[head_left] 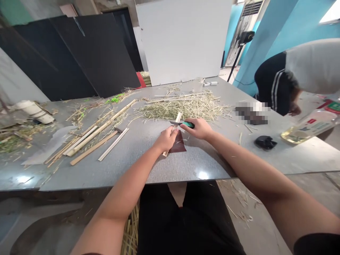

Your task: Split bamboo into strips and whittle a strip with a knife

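Note:
My left hand is closed around a pale, flat bamboo strip, which slants away from me over the table. In my right hand is a knife with a green handle, its dark blade lying across the strip just beyond my left fingers. Under the strip and my left hand lies a dark red triangular piece with small shavings on it. A wide heap of thin bamboo shavings spreads behind both hands.
Bamboo strips and a hammer lie left on the grey table. To the right are a black crumpled item and an oil bottle. A person bends over at the right.

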A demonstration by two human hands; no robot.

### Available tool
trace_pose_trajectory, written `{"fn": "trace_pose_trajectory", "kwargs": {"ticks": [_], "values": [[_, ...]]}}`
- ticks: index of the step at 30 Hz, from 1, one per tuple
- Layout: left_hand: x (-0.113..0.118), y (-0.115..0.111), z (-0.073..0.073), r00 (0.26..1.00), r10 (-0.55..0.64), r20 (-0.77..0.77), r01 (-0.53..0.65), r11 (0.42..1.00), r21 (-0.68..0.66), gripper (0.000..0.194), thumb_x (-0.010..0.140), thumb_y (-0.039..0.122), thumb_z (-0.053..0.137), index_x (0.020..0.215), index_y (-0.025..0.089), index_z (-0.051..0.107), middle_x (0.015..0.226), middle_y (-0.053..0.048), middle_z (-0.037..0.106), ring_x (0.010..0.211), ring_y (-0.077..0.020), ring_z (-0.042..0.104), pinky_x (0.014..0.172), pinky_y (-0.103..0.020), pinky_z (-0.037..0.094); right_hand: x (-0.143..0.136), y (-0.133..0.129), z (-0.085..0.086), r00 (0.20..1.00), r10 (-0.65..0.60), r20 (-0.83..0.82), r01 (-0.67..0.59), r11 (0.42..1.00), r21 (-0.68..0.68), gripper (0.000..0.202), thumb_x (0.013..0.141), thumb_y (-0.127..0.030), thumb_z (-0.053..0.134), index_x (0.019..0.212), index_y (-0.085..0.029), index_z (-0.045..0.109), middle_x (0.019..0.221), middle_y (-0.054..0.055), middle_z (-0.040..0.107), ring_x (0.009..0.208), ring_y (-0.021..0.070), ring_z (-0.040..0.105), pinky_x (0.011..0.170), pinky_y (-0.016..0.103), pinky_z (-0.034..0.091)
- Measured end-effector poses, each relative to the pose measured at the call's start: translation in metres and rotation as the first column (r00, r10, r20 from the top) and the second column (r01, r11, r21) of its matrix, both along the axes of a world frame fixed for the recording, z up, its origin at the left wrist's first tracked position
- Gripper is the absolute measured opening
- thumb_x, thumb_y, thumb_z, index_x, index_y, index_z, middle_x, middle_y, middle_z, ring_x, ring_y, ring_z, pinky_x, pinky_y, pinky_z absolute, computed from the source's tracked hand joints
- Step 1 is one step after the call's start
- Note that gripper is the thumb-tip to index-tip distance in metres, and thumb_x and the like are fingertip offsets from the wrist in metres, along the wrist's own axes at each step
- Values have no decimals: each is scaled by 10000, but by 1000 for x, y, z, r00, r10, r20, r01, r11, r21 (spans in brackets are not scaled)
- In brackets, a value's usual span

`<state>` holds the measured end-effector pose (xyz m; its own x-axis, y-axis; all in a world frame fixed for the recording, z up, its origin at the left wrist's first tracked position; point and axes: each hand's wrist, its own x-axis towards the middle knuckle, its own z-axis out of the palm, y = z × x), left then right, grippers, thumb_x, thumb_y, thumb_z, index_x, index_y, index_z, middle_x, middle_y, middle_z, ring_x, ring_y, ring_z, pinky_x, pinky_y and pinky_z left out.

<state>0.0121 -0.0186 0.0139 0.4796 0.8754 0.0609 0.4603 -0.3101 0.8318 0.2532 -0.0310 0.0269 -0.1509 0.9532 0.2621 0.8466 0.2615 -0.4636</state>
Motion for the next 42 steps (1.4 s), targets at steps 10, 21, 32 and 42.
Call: {"fn": "trace_pose_trajectory", "kwargs": {"ticks": [10, 21, 32, 42], "values": [[2, -4, 5, 995, -68, -66, 65, 997, -51, 432, 1108, 624, 454, 1016, 211, 540, 764, 18, 527, 648, -94, 453, 649, -273, 310, 32, 21, -6, 980, -196, -22, 197, 980, 9, 728, 1027, -889, 461, 1003, -203, 703, 885, 80, 689, 727, 118, 467, 728, 288, 291], [2, 0, -1, 999, -28, -32, 27, 999, -38, 437, 1093, 640, 476, 966, 224, 519, 660, 34, 516, 595, -94, 471, 614, -258, 301, 68, 22, -1, 879, -393, -269, 440, 887, 141, 698, 1040, -830, 495, 933, -160, 661, 803, 82, 616, 715, 111, 427, 724, 297, 266], [2, -6, 3, 995, -100, 2, 100, 994, -41, 415, 1098, 604, 502, 1008, 206, 574, 689, 28, 533, 624, -89, 459, 647, -255, 307, 20, 13, -7, 983, -157, -99, 163, 985, 60, 697, 1037, -859, 475, 958, -192, 662, 831, 68, 657, 726, 115, 456, 737, 296, 288], [5, -8, 4, 999, -35, 34, 37, 998, -56, 437, 1088, 646, 497, 977, 224, 526, 617, 48, 490, 559, -93, 443, 605, -252, 294, 36, 12, 2, 958, -219, -186, 240, 965, 102, 686, 1049, -833, 476, 929, -178, 641, 794, 62, 624, 718, 112, 460, 732, 294, 293]]}}
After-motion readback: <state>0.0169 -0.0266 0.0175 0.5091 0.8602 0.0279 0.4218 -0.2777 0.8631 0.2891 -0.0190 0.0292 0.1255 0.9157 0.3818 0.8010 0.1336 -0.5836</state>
